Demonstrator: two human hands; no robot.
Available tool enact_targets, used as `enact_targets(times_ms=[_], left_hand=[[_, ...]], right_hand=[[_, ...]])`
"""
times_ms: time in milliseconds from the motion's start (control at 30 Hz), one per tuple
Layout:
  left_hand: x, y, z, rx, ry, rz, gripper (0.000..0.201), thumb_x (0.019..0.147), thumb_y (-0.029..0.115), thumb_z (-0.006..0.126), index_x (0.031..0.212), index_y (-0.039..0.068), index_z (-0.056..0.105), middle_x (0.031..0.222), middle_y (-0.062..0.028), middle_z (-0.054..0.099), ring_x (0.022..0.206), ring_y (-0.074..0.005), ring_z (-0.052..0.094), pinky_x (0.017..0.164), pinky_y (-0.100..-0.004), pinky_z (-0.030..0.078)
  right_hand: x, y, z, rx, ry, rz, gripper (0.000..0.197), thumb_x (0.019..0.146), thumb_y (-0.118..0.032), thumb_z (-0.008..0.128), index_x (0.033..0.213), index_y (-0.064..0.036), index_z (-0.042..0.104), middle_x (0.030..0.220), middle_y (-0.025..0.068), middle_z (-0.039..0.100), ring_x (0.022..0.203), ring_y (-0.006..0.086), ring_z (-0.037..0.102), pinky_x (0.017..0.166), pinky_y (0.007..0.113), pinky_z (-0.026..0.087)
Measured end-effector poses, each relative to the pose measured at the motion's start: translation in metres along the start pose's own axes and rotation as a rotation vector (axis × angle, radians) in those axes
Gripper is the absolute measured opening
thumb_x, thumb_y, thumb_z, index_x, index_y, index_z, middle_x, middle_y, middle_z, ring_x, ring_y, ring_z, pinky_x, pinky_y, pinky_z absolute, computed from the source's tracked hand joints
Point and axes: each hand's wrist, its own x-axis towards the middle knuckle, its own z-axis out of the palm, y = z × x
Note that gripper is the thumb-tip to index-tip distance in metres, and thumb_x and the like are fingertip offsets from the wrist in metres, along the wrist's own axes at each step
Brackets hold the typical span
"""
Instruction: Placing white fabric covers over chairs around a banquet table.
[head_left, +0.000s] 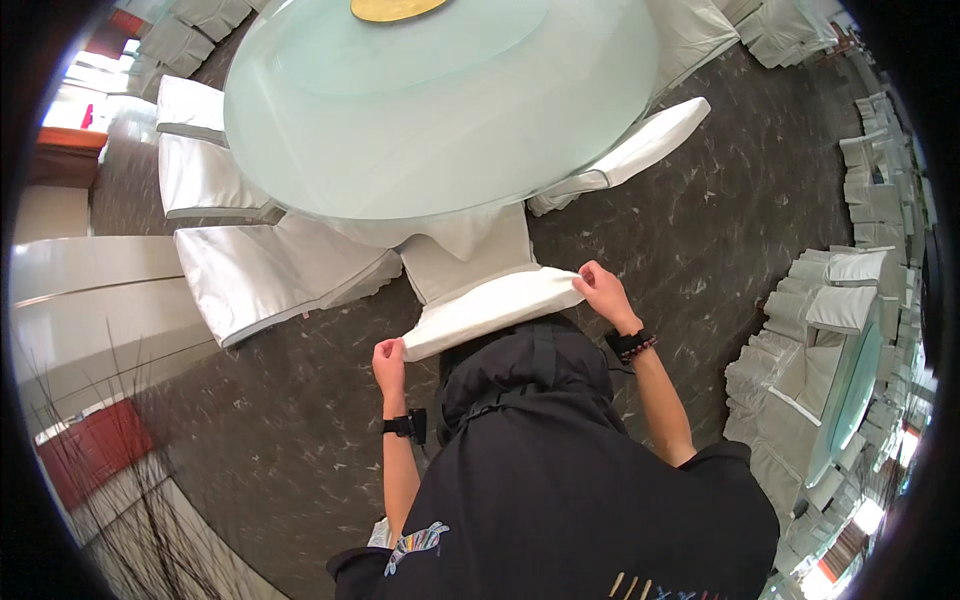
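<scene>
White cover (490, 310) is already sitting on the chair (475, 280), so that bit's looking done. We're pinching the backrest's (495, 307) two ends, left fingers (387, 350) clamped on one, right fingers (592, 280) on the other. Seat's (470, 258) sitting just beyond our fingers, beside the glass bench (420, 170). As for what's left, we're not able to tell.

Hands, mine: two, left hand (389, 362) and right hand (603, 288), both on one covered chair (490, 312). Glass counters: two, near counter (430, 150) and far counter (853, 395). Gold disc (398, 8): one. Left chairs (250, 275) at near counter: three; lower-right chair (650, 147): one. Chairs beyond overlap; I can't count them.
</scene>
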Motion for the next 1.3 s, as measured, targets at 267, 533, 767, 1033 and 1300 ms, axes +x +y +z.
enact_targets(times_ms=[267,533,767,1033,1300], left_hand=[[-0.014,0.023,0.018,0.248,-0.071,0.024,0.047,0.09,0.036,0.067,0.119,0.0,0.062,0.114,-0.0183,0.068,0.103,-0.0308,0.065,0.09,-0.0391,0.048],[-0.034,0.051,0.021,0.498,0.147,0.474,0.037,0.088,0.033,0.067,0.113,0.006,0.067,0.117,-0.0177,0.066,0.116,-0.0359,0.058,0.101,-0.0435,0.043],[-0.021,0.04,0.023,0.69,-0.108,0.607,0.025,0.088,0.028,0.065,0.097,0.006,0.074,0.112,-0.0142,0.069,0.116,-0.0358,0.058,0.1,-0.0404,0.043],[0.031,0.014,0.006,-0.038,-0.491,-0.407,0.057,0.087,0.026,0.069,0.135,-0.003,0.054,0.115,-0.0127,0.067,0.111,-0.0226,0.062,0.091,-0.0316,0.047],[0.088,-0.036,0.044,-0.133,-0.844,-0.83,0.053,0.094,0.023,0.064,0.129,-0.013,0.048,0.116,-0.0161,0.066,0.097,-0.0205,0.067,0.083,-0.0314,0.054]], right_hand=[[-0.009,-0.012,-0.013,0.048,-0.16,0.032,0.041,0.086,-0.029,0.064,0.119,-0.0056,0.059,0.103,0.0152,0.069,0.091,0.0284,0.067,0.083,0.038,0.051],[-0.017,-0.033,-0.004,-0.122,0.051,-0.264,0.036,0.087,-0.031,0.065,0.114,-0.0075,0.066,0.117,0.0171,0.063,0.108,0.0335,0.061,0.092,0.042,0.049],[-0.011,-0.019,0.014,0.017,-0.161,-0.167,0.032,0.09,-0.032,0.064,0.104,-0.0049,0.073,0.11,0.0151,0.067,0.103,0.0325,0.063,0.09,0.04,0.049],[0.043,0.038,0.023,0.178,-0.393,0.14,0.053,0.083,-0.034,0.074,0.124,-0.002,0.063,0.113,0.0138,0.067,0.102,0.0233,0.064,0.087,0.035,0.05],[0.09,0.032,0.051,0.11,-0.902,0.571,0.083,0.09,-0.043,0.069,0.144,0.0095,0.035,0.138,0.0248,0.051,0.122,0.0232,0.052,0.102,0.032,0.041]])
